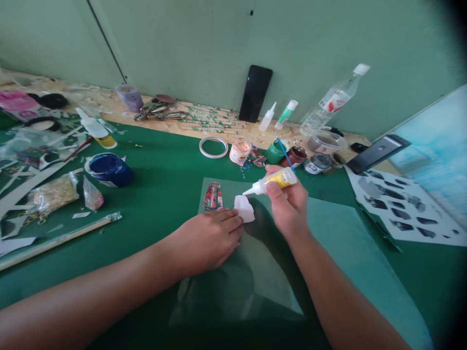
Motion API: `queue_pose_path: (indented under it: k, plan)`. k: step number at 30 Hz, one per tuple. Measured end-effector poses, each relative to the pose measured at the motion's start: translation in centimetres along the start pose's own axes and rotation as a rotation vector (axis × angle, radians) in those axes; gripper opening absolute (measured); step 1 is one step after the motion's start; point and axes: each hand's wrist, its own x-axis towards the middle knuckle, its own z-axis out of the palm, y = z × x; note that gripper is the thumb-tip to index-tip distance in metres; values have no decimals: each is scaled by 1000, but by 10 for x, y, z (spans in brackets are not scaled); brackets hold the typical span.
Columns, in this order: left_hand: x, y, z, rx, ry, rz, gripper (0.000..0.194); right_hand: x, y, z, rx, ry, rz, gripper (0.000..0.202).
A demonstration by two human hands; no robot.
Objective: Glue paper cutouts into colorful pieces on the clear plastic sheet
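Observation:
My left hand (213, 236) is closed on the edge of a small white paper piece (244, 209), just above a clear sheet (255, 277). In my right hand (290, 204) is a white glue bottle (279, 181) with a yellow label, tilted so that its nozzle points left and down at the paper's upper edge. Whether the tip touches the paper I cannot tell. Beyond my left fingers lies a colourful patterned piece (213, 196) on the clear sheet.
Behind my hands stand a tape roll (213, 147), a peach paint jar (240, 150) and several other jars. A blue paint jar (110, 169), plastic bags and a wooden stick (62, 241) are left. A phone (256, 93) and water bottle (332, 104) stand near the wall.

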Motion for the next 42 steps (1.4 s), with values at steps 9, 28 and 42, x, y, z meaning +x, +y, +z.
queue_pose_path:
  k: [9, 28, 42]
  plan:
    - [2, 5, 0, 4, -45, -29, 30, 10, -11, 0, 164, 84, 46, 28]
    - [4, 0, -7, 12, -136, -249, 44, 76, -117, 3, 11, -37, -139, 21]
    - [4, -2, -8, -19, -159, -264, 49, 52, -13, 51, 368, 76, 156, 33]
